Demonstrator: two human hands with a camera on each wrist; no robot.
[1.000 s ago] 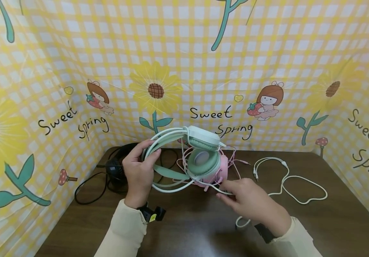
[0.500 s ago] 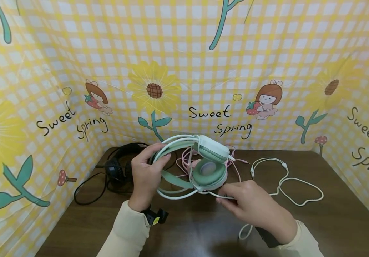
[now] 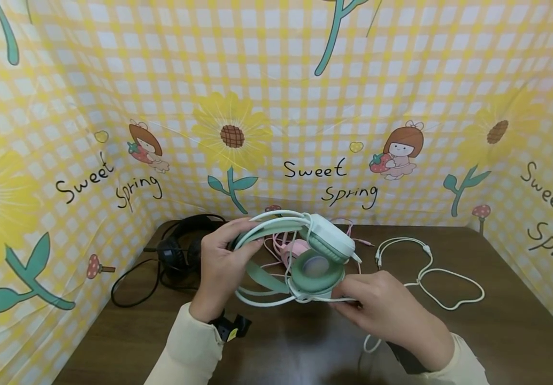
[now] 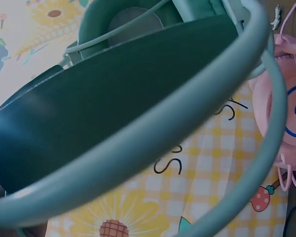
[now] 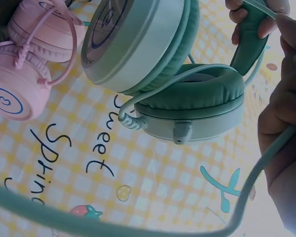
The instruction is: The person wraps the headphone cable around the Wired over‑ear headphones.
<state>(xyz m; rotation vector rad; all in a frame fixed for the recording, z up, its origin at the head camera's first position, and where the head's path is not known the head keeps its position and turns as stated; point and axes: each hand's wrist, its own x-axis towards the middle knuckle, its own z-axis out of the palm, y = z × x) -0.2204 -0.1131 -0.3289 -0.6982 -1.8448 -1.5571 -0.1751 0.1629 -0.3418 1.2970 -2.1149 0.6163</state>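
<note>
Pale green headphones (image 3: 331, 235) are held off the table, their two round cushioned ear cups facing each other. My left hand (image 3: 225, 264) grips them by the headband (image 4: 118, 148), thumb inside and fingers round the outer side. My right hand (image 3: 389, 310) pinches the headphones' pale cable (image 5: 266, 158) close to the lower ear cup (image 3: 317, 272). From that ear cup the cable runs through the fingers, and a small loop of it hangs below the hand. In the right wrist view a stretch of cable crosses between the ear cup and the fingers.
Black headphones (image 3: 173, 254) with a black cable lie at the table's back left. Pink headphones (image 5: 19, 89) sit behind the green ones, partly hidden. The pale cable's far end (image 3: 454, 270) lies looped on the brown table (image 3: 276, 353) at right. A checked cloth (image 3: 281, 107) encloses the back and sides.
Both hands have shifted slightly right and down with the green headphones, which now hang nearer to me. The right hand has come closer to the lower ear cup along the cable.
</note>
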